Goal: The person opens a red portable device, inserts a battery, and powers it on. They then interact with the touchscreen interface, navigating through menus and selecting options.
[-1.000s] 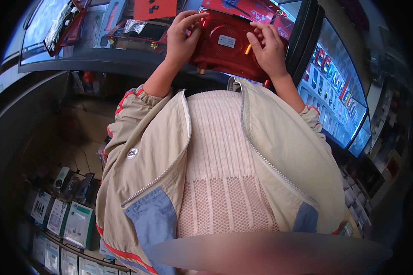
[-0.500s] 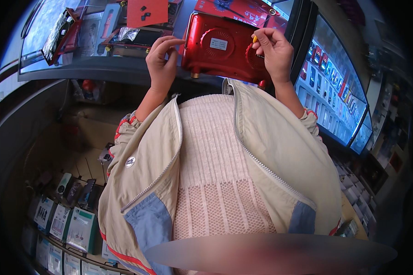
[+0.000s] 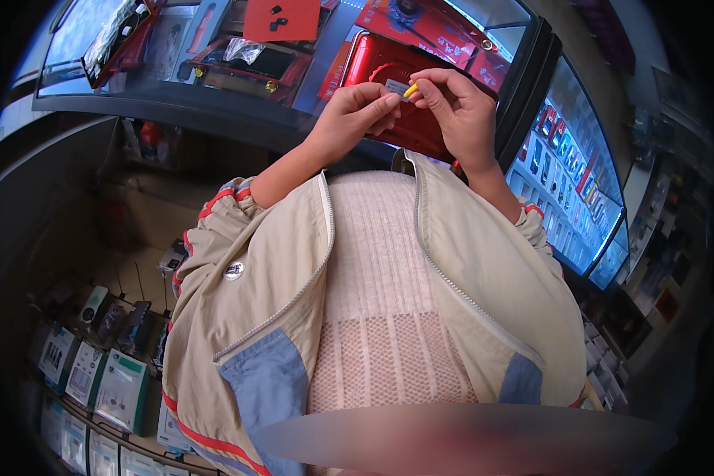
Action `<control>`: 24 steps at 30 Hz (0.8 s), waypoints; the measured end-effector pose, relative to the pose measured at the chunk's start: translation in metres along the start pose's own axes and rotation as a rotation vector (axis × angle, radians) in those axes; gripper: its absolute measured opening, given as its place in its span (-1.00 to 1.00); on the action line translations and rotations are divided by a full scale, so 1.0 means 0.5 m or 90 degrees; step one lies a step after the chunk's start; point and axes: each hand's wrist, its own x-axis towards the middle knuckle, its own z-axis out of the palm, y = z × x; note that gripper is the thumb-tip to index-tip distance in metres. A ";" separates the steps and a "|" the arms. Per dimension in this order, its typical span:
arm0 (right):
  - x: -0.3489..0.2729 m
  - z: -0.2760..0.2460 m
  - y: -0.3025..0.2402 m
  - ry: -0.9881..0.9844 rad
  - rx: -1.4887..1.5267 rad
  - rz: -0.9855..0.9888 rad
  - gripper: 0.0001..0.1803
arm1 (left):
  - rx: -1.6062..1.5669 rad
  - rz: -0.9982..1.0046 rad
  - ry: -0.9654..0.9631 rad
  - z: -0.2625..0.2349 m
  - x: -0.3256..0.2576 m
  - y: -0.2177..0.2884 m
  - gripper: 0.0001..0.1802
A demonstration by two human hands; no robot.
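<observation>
Shop fittings surround the person: a lit display case (image 3: 567, 170) with rows of small packaged goods slants away on the right, and boxed accessories (image 3: 123, 389) hang in rows in the shade at lower left. Across the top runs a glass-topped counter (image 3: 190, 116) with a dark edge.

On the counter, a shiny red device (image 3: 422, 131) lies in front of the person with a pale label (image 3: 395, 85) on its upward face. Red printed packaging (image 3: 420, 25) crowds its far side, and a thick dark frame (image 3: 527, 75) stands just beyond its right end. To the left are a red card (image 3: 282, 16) with small black pieces (image 3: 278, 23) on it, a red-and-black item (image 3: 250, 67) with gold-coloured knobs and crumpled clear wrapping, and, farther left, a tilted dark red tray (image 3: 111, 47).

Both hands are above the device and hide much of it; the left hand (image 3: 353, 117) covers its near left corner, the right hand (image 3: 458, 103) part of its right half. The right hand pinches a small yellow piece (image 3: 411, 90) between thumb and fingers, over the label. The left hand's thumb and fingers are drawn close together, near the piece's lower end; whether they grip anything cannot be told.
</observation>
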 end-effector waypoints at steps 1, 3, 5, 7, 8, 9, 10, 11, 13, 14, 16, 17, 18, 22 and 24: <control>0.002 0.002 -0.005 -0.002 -0.048 -0.031 -0.86 | -0.019 0.006 0.016 0.000 -0.001 0.000 -0.74; 0.008 0.002 -0.012 -0.005 -0.144 -0.095 -0.87 | -0.056 0.020 0.047 0.000 0.001 0.004 -0.77; 0.009 0.004 -0.012 -0.047 -0.149 -0.071 -0.87 | -0.033 0.046 0.056 -0.012 0.005 0.001 -0.78; 0.012 0.008 -0.010 -0.045 -0.081 -0.010 -0.87 | -0.026 0.059 0.069 -0.021 0.005 -0.001 -0.79; 0.021 0.016 -0.005 -0.020 -0.011 0.035 -0.87 | -0.029 0.061 0.078 -0.025 0.004 0.002 -0.79; 0.029 0.024 -0.001 0.004 0.059 0.081 -0.87 | -0.033 0.062 0.087 -0.028 0.004 0.003 -0.79; 0.036 0.034 0.000 0.026 0.126 0.089 -0.85 | -0.042 0.072 0.086 -0.032 0.005 0.001 -0.79; 0.036 0.031 0.002 -0.018 0.088 0.116 -0.83 | -0.052 0.083 0.089 -0.038 0.005 -0.004 -0.79; 0.032 0.021 0.003 -0.103 0.011 0.169 -0.80 | -0.061 0.094 0.095 -0.042 0.007 -0.009 -0.79; 0.030 0.026 -0.004 -0.092 -0.043 0.164 -0.78 | -0.059 0.094 0.100 -0.040 0.007 -0.011 -0.79; 0.036 0.027 0.018 -0.061 -0.036 0.117 -0.80 | -0.058 0.110 0.113 -0.040 0.006 -0.012 -0.80; 0.042 0.024 0.029 -0.042 -0.033 0.095 -0.81 | -0.057 0.123 0.118 -0.040 0.008 -0.011 -0.80; 0.053 0.017 0.034 -0.008 -0.070 0.096 -0.82 | -0.032 0.172 0.129 -0.055 0.009 -0.012 -0.80; 0.091 0.000 0.062 0.036 -0.244 -0.034 -0.85 | 0.333 0.299 0.358 -0.107 -0.018 -0.016 -0.83; 0.102 0.009 0.054 0.028 -0.295 -0.076 -0.84 | 0.410 0.346 0.398 -0.136 -0.036 -0.042 -0.85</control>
